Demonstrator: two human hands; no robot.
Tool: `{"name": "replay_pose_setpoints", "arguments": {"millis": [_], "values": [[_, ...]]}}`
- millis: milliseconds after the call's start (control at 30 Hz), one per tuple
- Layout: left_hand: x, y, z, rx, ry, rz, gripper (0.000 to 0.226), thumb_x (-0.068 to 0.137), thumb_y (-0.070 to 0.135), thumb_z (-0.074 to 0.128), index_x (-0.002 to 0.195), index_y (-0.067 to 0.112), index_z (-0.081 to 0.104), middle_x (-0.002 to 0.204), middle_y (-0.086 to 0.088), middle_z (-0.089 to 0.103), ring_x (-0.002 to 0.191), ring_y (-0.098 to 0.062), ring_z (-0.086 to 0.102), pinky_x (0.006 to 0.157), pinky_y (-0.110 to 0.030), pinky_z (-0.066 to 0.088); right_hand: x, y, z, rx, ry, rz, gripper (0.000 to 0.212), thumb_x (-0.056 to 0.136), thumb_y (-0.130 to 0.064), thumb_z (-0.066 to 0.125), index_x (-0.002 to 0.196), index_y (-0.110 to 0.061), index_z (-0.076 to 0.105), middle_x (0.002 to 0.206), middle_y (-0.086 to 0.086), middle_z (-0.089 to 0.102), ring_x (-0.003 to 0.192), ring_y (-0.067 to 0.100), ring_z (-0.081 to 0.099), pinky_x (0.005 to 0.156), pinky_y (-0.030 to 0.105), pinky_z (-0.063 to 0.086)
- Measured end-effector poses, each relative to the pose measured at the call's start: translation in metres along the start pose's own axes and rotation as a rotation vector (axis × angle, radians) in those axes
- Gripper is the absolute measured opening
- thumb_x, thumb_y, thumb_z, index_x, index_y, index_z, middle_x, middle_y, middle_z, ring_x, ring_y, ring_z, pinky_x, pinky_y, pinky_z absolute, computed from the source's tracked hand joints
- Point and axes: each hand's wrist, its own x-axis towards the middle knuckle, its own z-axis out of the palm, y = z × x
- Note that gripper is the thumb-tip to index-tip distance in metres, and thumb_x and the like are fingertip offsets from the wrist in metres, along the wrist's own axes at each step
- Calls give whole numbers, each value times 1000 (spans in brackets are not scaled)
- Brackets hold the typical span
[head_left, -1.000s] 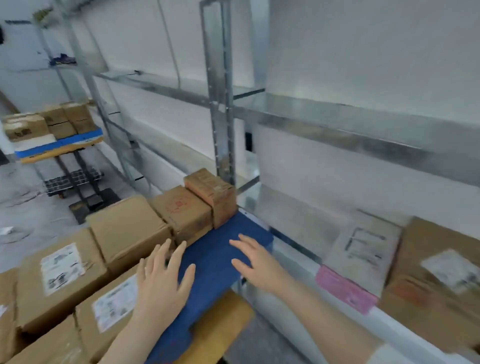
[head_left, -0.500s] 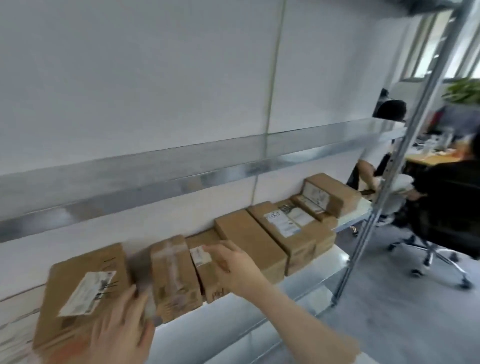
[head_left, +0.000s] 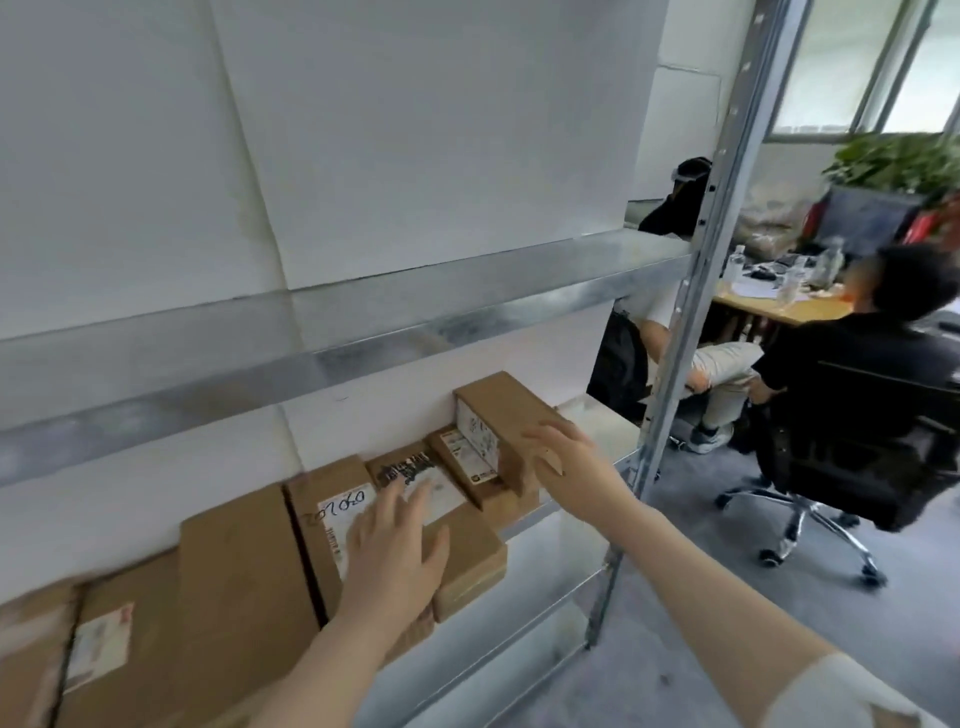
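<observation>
Head view: your left hand (head_left: 397, 545) is flat and relaxed, fingers straight and fanned apart, thumb out to the right, gripping nothing. Its fingertips lie over the white label of the labelled box (head_left: 467, 564). Motion blur hides whether they press on it or are just above it.

That box lies flat on the lower shelf (head_left: 597, 423), its long axis running from the wall out toward the shelf's front edge. It sits just beside the box with handwritten marks (head_left: 332, 512), which points the same way.

Your right hand (head_left: 563, 457) is also unclenched, fingers straight and slightly spread. They touch the near right corner of the top box (head_left: 506, 408) without curling round it.

The top box is at the right end of the row, stacked on a thinner carton. It lies flat with a labelled side facing left, and its long axis also runs from the wall toward the front.

The steel upright (head_left: 691, 312) stands just to the right of it.
</observation>
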Motion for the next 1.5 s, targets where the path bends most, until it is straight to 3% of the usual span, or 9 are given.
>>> {"name": "replay_pose_setpoints", "arguments": {"millis": [200, 367, 533, 733, 833, 1000, 1167, 1300, 1500], "values": [[96, 49, 23, -9, -1, 52, 54, 97, 49, 33, 148, 36, 21, 157, 5, 11, 145, -21, 11, 115, -46, 19, 64, 70, -5, -46, -73, 20, 42, 91, -16, 50, 132, -24, 52, 145, 1, 37, 122, 24, 46, 98, 34, 41], [145, 66, 81, -121, -145, 43, 53, 97, 54, 29, 147, 46, 14, 158, 17, -12, 147, -20, -5, 116, -45, 21, 91, 110, 30, 63, -193, 23, 45, 90, -27, 49, 134, -38, 46, 153, -9, 22, 127, 14, 41, 99, 29, 37], [156, 62, 108, -217, -116, 10, 53, 94, 60, 29, 144, 51, 14, 155, 26, -14, 146, -16, 13, 112, -44, 30, 100, 125, 39, 216, -247, 31, 45, 90, -38, 50, 134, -47, 42, 150, -20, 19, 117, -6, 34, 93, 14, 28], [151, 67, 110, -366, 12, -17, 46, 95, 47, 39, 140, 39, 30, 153, 28, -1, 142, -9, 21, 108, -33, 34, 97, 121, 38, 273, -242, -3, 45, 89, -39, 55, 131, -50, 43, 148, -18, 22, 120, -5, 31, 92, 12, 28], [143, 65, 101, -342, 71, -2, 44, 95, 43, 41, 138, 36, 33, 152, 27, 3, 137, -7, 28, 104, -32, 37, 86, 111, 36, 300, -224, -19, 44, 89, -42, 55, 131, -50, 43, 146, -23, 21, 115, -11, 34, 84, 1, 29], [106, 57, 63, -276, 162, 22, 44, 95, 44, 41, 138, 38, 33, 151, 28, 4, 134, -3, 31, 98, -21, 35, 64, 68, 30, 365, -203, -120, 45, 90, -38, 56, 133, -45, 44, 145, -23, 21, 111, -31, 26, 80, -5, 30], [48, 38, 12, -206, 282, -73, 48, 92, 48, 39, 139, 37, 32, 154, 24, 4, 138, -5, 25, 103, -25, 34, 45, 0, 31, 414, -264, -239, 43, 90, -40, 55, 130, -50, 44, 147, -23, 23, 120, -12, 35, 88, 9, 35], [-5, -1, -38, -117, 362, -194, 51, 90, 52, 35, 138, 38, 30, 154, 22, 4, 135, -11, 33, 99, -27, 38, 34, -75, 57, 472, -363, -381, 42, 88, -45, 52, 126, -60, 41, 146, -28, 22, 122, -12, 29, 92, 16, 32], [-125, -82, -109, 28, 522, -433, 49, 92, 45, 43, 138, 29, 36, 155, 9, 15, 132, -22, 38, 102, -39, 42, -10, -218, 129, 566, -555, -566, 41, 90, -38, 55, 128, -51, 45, 148, -20, 26, 129, -1, 31, 97, 20, 31]]}}
